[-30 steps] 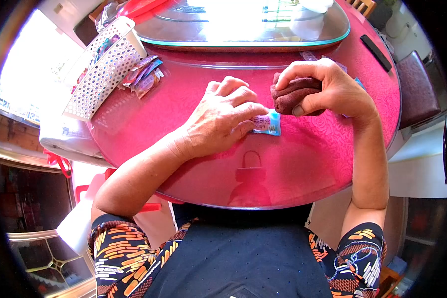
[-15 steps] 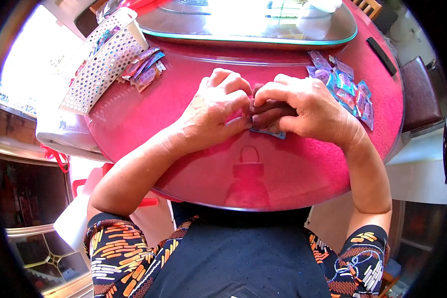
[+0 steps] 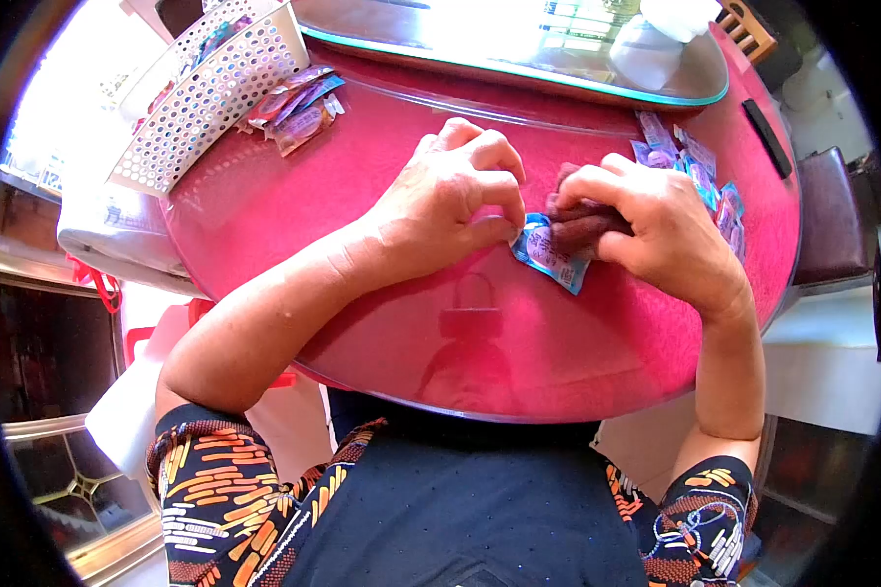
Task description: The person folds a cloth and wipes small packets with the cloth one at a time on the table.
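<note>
A small blue and purple packet point(image 3: 550, 256) is at the middle of the red table point(image 3: 382, 333). My left hand point(image 3: 455, 196) pinches the packet's upper left corner between thumb and fingers. My right hand point(image 3: 646, 220) is closed around a folded dark brown cloth point(image 3: 579, 227), which touches or overlaps the packet's upper right part. Where the cloth meets the packet, the exact contact is hidden.
A white perforated basket point(image 3: 215, 103) with packets stands at the upper left, beside a small pile of packets point(image 3: 299, 110). More packets point(image 3: 700, 176) lie at the right, near a black bar-shaped object point(image 3: 766, 138). A glass-topped raised platform point(image 3: 519, 59) spans the back.
My right hand has brought the cloth down and left to the packet. My left hand now pinches the packet's corner, and the packet shows more fully and tilted. The camera view has shifted.
</note>
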Demonstrator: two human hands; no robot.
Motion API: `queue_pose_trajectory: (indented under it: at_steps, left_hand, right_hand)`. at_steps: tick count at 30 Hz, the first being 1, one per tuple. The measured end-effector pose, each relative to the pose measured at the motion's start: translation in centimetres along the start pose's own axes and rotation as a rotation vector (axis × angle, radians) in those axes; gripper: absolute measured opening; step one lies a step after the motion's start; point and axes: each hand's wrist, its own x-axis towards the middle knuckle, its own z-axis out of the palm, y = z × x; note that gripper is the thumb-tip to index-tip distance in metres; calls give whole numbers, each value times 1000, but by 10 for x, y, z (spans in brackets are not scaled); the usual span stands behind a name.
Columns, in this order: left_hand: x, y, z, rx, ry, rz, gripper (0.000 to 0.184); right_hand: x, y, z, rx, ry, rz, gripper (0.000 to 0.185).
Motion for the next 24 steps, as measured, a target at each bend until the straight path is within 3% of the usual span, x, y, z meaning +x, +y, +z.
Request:
queue_pose_trajectory:
  at_steps: [4,7,10,14,18,24]
  left_hand:
    - [1,-4,-1,-26,4,5,17]
    - [-1,-11,0,-35,1,-1,17]
    - [0,-7,0,-61,21,-5,15]
    - [0,-5,0,-46,8,-21,16]
    - [0,-4,1,-34,23,-26,16]
    - [0,-3,3,-36,32,-13,16]
  right_hand:
    - [6,-14,4,128,116,-132,39]
    - [6,-20,12,81,38,-201,44]
    - [-1,-20,-6,73,-85,-142,34]
    - [-7,-12,-34,191,-355,-64,37]
    - [6,-13,1,326,103,-71,38]
    - [-2,-14,-8,144,-90,78,29]
